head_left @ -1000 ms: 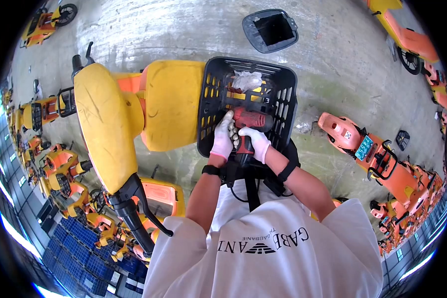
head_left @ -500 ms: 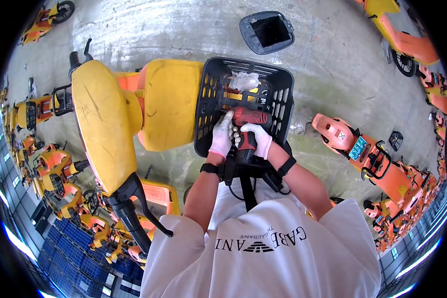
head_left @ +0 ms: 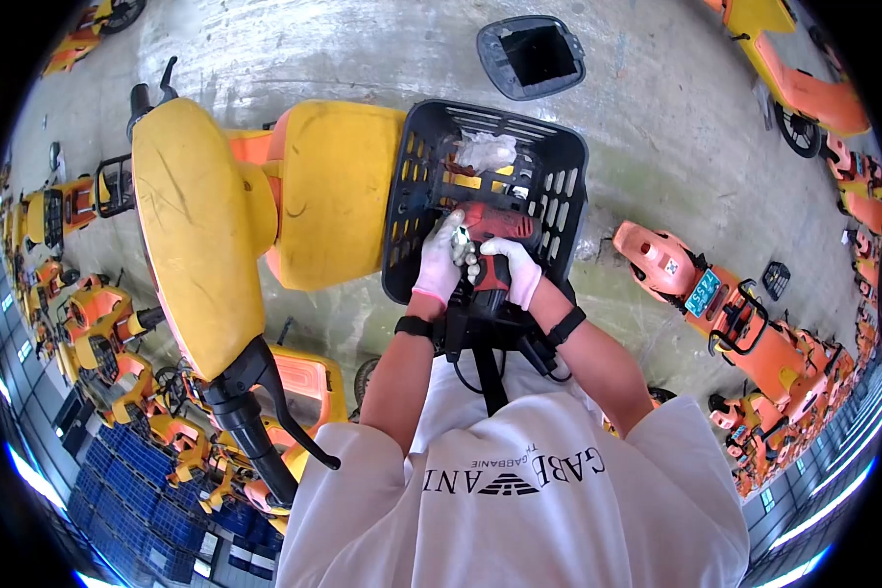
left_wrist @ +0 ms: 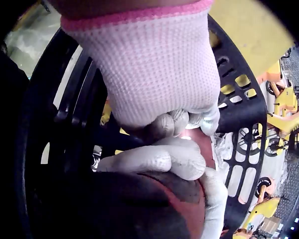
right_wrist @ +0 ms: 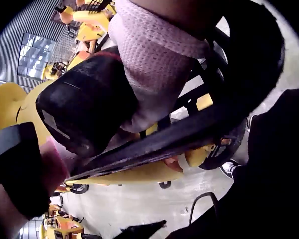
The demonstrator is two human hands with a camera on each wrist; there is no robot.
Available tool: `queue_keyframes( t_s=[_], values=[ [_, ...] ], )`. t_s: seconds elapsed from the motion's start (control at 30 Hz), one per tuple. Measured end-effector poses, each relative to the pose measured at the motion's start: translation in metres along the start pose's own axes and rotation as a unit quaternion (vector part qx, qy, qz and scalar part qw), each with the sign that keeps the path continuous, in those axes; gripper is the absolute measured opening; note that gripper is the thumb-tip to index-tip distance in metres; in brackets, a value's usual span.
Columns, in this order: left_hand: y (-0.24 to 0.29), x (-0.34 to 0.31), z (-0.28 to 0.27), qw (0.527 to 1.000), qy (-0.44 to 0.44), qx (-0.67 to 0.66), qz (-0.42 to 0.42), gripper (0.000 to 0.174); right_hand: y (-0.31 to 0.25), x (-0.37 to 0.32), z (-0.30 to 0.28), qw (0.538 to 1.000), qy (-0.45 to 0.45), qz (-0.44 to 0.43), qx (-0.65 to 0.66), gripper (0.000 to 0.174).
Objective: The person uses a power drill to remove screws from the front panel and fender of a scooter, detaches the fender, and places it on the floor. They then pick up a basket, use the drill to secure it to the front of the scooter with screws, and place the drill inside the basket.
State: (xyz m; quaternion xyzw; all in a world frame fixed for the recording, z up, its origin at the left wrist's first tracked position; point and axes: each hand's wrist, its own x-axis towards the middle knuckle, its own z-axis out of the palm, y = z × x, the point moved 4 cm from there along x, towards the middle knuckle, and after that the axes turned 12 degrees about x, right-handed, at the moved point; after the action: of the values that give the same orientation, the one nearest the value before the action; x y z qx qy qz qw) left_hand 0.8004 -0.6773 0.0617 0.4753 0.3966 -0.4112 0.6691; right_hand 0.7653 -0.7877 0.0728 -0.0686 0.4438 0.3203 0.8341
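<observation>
A red and black cordless drill (head_left: 502,225) lies across the opening of a black slotted basket (head_left: 398,269). My right hand (head_left: 516,269), in a white glove, grips its handle. The gloved left hand (head_left: 441,260) has its fingers curled at the drill's nose, close against the right fingers. Between the hands, a bright light glows at the nose. In the left wrist view, the left knuckles (left_wrist: 164,84) hide most of the nose and whatever is fitted there. The drill's black battery base (right_wrist: 84,99) shows beside the basket rim in the right wrist view.
Crumpled white plastic (head_left: 487,152) lies in the basket's far end. The basket is on a yellow scooter (head_left: 338,196), whose handlebar (head_left: 255,421) reaches left of me. A dark bin-like part (head_left: 531,59) is on the concrete floor. An orange scooter (head_left: 715,314) stands at right.
A bright light has come on at the drill's nose. Both hands stay on the drill, which shifts slightly with the view.
</observation>
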Motion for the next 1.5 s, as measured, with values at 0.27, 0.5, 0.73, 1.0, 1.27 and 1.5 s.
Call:
queue_keyframes(
  t_s=[0.27, 0.5, 0.73, 1.0, 1.27, 1.5],
  values=[
    [-0.001, 0.001, 0.000, 1.000, -0.012, -0.004, 0.009, 0.029, -0.003, 0.011, 0.001, 0.999, -0.002, -0.029, -0.034, 0.018],
    [0.005, -0.003, 0.000, 1.000, -0.004, 0.001, 0.014, 0.030, 0.002, 0.004, 0.012, 0.999, -0.040, -0.030, 0.011, 0.024],
    [0.003, 0.004, 0.000, 0.996, 0.039, 0.078, -0.006, 0.036, 0.014, 0.001, 0.001, 0.996, -0.041, -0.018, 0.080, 0.023],
    [-0.002, 0.005, 0.000, 0.997, 0.061, 0.036, -0.012, 0.034, 0.009, 0.001, -0.001, 0.998, -0.034, -0.017, 0.047, 0.025],
    [0.002, 0.003, 0.004, 0.998, 0.055, 0.041, -0.014, 0.044, 0.008, 0.004, -0.005, 0.999, -0.015, -0.033, 0.008, 0.026],
    [0.004, 0.000, 0.004, 0.998, 0.039, 0.039, -0.014, 0.044, 0.008, 0.004, -0.004, 0.999, -0.042, -0.032, 0.013, 0.025]
  ],
)
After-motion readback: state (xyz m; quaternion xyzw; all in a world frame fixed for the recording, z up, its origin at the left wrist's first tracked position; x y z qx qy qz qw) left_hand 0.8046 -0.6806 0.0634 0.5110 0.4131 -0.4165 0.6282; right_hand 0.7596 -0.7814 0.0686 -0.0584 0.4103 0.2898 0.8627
